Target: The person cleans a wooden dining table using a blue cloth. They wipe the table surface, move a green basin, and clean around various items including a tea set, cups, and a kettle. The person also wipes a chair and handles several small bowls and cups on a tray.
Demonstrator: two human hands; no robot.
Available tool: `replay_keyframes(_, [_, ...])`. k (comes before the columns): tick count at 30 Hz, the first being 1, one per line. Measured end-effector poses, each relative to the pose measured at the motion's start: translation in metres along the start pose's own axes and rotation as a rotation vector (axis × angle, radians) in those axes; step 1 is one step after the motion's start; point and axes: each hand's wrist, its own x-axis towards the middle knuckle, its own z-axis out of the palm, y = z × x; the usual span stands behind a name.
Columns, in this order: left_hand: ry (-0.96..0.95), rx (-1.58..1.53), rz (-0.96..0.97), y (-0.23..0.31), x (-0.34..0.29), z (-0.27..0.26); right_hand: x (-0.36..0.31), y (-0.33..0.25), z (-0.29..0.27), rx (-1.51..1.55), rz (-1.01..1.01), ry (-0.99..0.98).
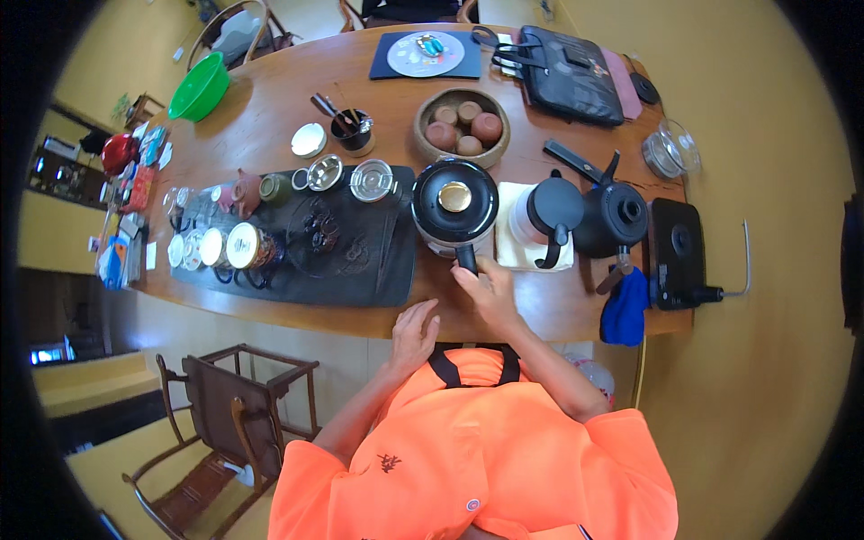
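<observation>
— Orange cloth fills the bottom of the view, the person's own shirt [477, 450], with a black strap at the collar. Just above it, what are the hands doing?

— Right hand [490, 290] is up at the near edge of the long oval wooden surface [270, 117], its fingers [470, 274] closed round the short black side handle of the round black pot with the brass-coloured knob on its lid [454, 205]. The handle points straight back at the person, which is likely why the grip comes from below it.

— And the other one?

— Left hand [414, 335] rests at the surface's near rim, fingers loosely spread, holding nothing. It looks like a bracing hand rather than a working one.

— Where does the pot stand?

— Upright between the dark rectangular tea tray [360, 270] on its left and a white folded cloth [515, 256] on its right, lid on. A black-lidded pitcher [549, 216] stands on that cloth, probably to catch drips, and a black gooseneck kettle [616, 216] is just beside it, next to the flat black heating base [677, 252].

— What's on the tray?

— Small cups and lidded vessels lined along its left end [220, 247], metal strainers and a glass lid along the back edge. Wet things seem grouped there so that spills drain.

— Anything further off?

— A woven bowl of small brown clay pots [462, 126] behind the black pot, a green plastic bowl [200, 87] at the far left, a black bag [567, 76] at the far right. A blue cloth [624, 310] hangs over the near edge, within reach of the kettle.
</observation>
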Motion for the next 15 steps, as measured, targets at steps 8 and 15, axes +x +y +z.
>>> replay_keyframes(8, [0.124,-0.379,-0.052,0.063,0.035,-0.011,-0.109,0.014,-0.232,-1.106,-0.052,0.612])
replay_keyframes(15, [0.031,-0.796,-0.288,0.089,0.073,0.009,-0.107,0.084,-0.29,-1.329,0.254,0.301])
